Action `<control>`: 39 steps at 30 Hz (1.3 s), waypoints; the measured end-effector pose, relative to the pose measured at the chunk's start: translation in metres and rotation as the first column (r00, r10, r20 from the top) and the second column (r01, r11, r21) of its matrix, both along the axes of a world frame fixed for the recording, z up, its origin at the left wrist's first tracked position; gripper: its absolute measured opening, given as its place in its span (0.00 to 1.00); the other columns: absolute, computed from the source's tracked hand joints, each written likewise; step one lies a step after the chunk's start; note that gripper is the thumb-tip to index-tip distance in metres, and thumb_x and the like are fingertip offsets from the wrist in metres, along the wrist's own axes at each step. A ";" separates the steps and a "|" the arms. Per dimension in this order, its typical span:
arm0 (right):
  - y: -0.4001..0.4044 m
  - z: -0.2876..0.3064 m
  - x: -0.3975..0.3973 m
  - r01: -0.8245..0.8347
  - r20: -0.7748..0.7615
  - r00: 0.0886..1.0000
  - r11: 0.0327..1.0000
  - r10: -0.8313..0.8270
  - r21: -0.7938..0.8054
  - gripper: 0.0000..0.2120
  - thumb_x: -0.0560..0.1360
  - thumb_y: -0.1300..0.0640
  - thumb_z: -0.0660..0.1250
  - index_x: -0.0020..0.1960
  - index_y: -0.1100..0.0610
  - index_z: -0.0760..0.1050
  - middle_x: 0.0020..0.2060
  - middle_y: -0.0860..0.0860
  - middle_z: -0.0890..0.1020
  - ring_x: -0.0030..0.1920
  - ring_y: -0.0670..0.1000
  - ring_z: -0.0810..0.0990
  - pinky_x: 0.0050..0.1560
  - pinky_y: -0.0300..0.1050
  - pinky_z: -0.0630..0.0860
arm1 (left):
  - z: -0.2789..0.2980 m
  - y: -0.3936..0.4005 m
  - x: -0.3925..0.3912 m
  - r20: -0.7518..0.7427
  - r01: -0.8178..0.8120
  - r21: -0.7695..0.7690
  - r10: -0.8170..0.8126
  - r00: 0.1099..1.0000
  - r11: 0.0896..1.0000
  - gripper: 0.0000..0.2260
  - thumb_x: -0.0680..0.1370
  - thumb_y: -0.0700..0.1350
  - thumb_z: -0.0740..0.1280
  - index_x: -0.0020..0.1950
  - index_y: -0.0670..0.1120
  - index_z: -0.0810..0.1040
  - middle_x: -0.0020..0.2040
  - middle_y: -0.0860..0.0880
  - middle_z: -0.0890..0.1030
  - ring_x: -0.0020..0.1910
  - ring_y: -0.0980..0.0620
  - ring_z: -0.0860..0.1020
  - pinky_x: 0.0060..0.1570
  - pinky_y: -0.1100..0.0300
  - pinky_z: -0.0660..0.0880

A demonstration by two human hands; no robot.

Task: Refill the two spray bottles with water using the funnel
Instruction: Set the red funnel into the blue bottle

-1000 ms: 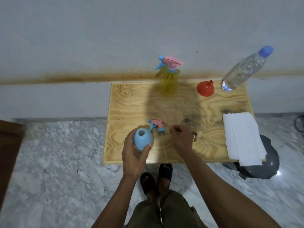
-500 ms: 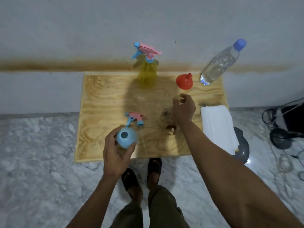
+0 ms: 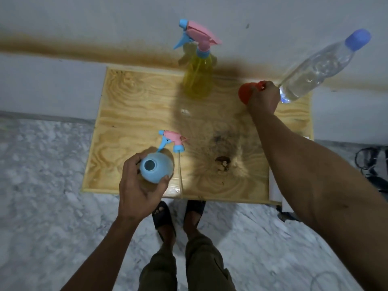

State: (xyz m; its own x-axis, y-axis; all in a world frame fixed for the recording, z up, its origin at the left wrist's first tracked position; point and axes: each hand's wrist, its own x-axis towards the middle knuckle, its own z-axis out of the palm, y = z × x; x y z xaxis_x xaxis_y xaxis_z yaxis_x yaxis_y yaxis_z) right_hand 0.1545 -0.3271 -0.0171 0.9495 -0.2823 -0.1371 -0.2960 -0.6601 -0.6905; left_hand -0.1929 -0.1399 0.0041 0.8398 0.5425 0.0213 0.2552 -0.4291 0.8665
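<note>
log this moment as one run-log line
left hand: holds blue bottle, open | right hand: grips funnel | sprayer: on table

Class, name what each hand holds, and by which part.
The left hand grips the blue bottle round its body. The right hand closes on the red funnel near its spout.

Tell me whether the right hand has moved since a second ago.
Yes. The right hand went from beside the loose spray head toward the table's far edge, onto the red funnel.

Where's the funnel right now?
In the head view the red funnel sits at the table's far right, gripped by the right hand, between the yellow spray bottle and water bottle.
</note>
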 end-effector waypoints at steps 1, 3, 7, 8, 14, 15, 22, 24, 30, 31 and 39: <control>-0.001 0.000 0.001 0.003 0.007 1.000 1.000 -0.003 0.008 0.14 0.76 0.54 0.66 0.60 0.55 0.80 0.57 0.54 0.81 0.59 0.55 0.78 0.58 0.45 0.74 | 0.000 0.000 0.000 0.001 -0.005 -0.004 0.005 1.000 1.000 0.31 0.68 0.53 0.74 0.65 0.39 0.70 0.63 0.45 0.76 0.62 0.53 0.75 0.56 0.69 0.73; -0.002 0.001 0.000 0.010 0.014 1.000 1.000 -0.010 0.027 0.13 0.75 0.55 0.67 0.58 0.55 0.81 0.54 0.53 0.83 0.56 0.54 0.80 0.55 0.44 0.74 | 0.000 0.000 -0.001 -0.007 -0.012 -0.014 0.012 1.000 1.000 0.31 0.68 0.53 0.74 0.66 0.40 0.70 0.63 0.45 0.76 0.62 0.54 0.75 0.56 0.69 0.73; -0.005 0.010 -0.009 0.018 0.036 0.999 0.999 -0.019 0.039 0.14 0.74 0.54 0.68 0.58 0.56 0.81 0.53 0.53 0.84 0.55 0.52 0.81 0.53 0.40 0.73 | 0.002 0.000 -0.002 -0.018 -0.017 -0.024 0.017 1.000 1.000 0.31 0.68 0.48 0.77 0.66 0.42 0.70 0.62 0.47 0.76 0.61 0.56 0.75 0.55 0.69 0.74; -0.003 0.016 -0.016 0.028 0.049 0.998 0.998 -0.031 0.048 0.13 0.74 0.54 0.68 0.58 0.55 0.81 0.52 0.52 0.84 0.55 0.52 0.81 0.52 0.39 0.72 | 0.003 0.000 -0.003 -0.022 -0.019 -0.029 0.018 1.000 0.999 0.30 0.68 0.48 0.77 0.67 0.43 0.70 0.62 0.47 0.76 0.61 0.58 0.75 0.55 0.69 0.74; 0.005 0.067 -0.085 0.066 0.080 0.993 0.959 -0.091 0.274 0.11 0.70 0.49 0.73 0.47 0.54 0.84 0.41 0.47 0.85 0.45 0.49 0.84 0.54 0.45 0.79 | 0.012 0.001 -0.007 -0.053 0.015 -0.098 -0.020 0.998 0.995 0.29 0.71 0.53 0.74 0.68 0.48 0.69 0.63 0.51 0.76 0.60 0.55 0.77 0.55 0.55 0.79; 0.007 0.078 -0.100 0.087 0.039 0.993 0.916 -0.111 0.392 0.09 0.69 0.50 0.75 0.44 0.54 0.83 0.38 0.48 0.85 0.42 0.50 0.85 0.52 0.49 0.82 | 0.013 0.001 -0.008 -0.061 0.021 -0.096 -0.027 0.998 0.995 0.29 0.71 0.51 0.74 0.68 0.48 0.69 0.63 0.51 0.76 0.60 0.54 0.77 0.55 0.53 0.79; 0.038 0.145 -0.221 0.256 -0.293 0.955 0.395 0.035 0.882 0.06 0.72 0.68 0.74 0.45 0.63 0.78 0.41 0.59 0.84 0.45 0.56 0.85 0.44 0.43 0.82 | 0.019 0.003 -0.010 -0.121 0.042 -0.067 -0.050 0.991 0.997 0.28 0.72 0.51 0.75 0.68 0.50 0.67 0.61 0.51 0.75 0.58 0.48 0.76 0.55 0.47 0.77; 0.046 0.151 -0.243 0.252 -0.283 0.957 0.303 0.064 0.919 0.10 0.73 0.71 0.70 0.52 0.62 0.76 0.41 0.58 0.83 0.45 0.57 0.84 0.47 0.44 0.83 | 0.020 0.003 -0.009 -0.115 0.046 -0.057 -0.052 0.992 0.997 0.27 0.73 0.48 0.76 0.68 0.50 0.67 0.61 0.51 0.75 0.58 0.48 0.76 0.56 0.46 0.77; 0.061 0.155 -0.273 0.175 -0.225 0.937 0.195 0.268 0.965 0.37 0.78 0.75 0.60 0.79 0.48 0.55 0.48 0.62 0.81 0.50 0.58 0.83 0.49 0.48 0.84 | 0.014 0.007 -0.008 -0.161 0.029 -0.041 -0.035 0.986 0.999 0.32 0.71 0.50 0.77 0.70 0.48 0.68 0.63 0.50 0.76 0.60 0.47 0.77 0.55 0.45 0.78; 0.062 0.155 -0.274 0.154 -0.208 0.932 0.196 0.298 0.968 0.39 0.78 0.74 0.60 0.79 0.46 0.53 0.49 0.62 0.82 0.50 0.57 0.84 0.47 0.47 0.83 | 0.013 0.007 -0.007 -0.162 0.026 -0.041 -0.032 0.986 0.999 0.32 0.70 0.50 0.78 0.70 0.48 0.68 0.63 0.50 0.76 0.60 0.47 0.77 0.54 0.47 0.78; 0.068 0.163 -0.275 -0.091 -0.036 0.881 0.243 0.472 0.966 0.38 0.77 0.73 0.62 0.77 0.42 0.57 0.61 0.72 0.75 0.61 0.65 0.80 0.61 0.53 0.78 | 0.016 0.006 -0.006 -0.180 0.029 -0.011 -0.030 0.983 1.000 0.34 0.70 0.47 0.77 0.72 0.47 0.66 0.65 0.47 0.76 0.60 0.45 0.76 0.55 0.47 0.77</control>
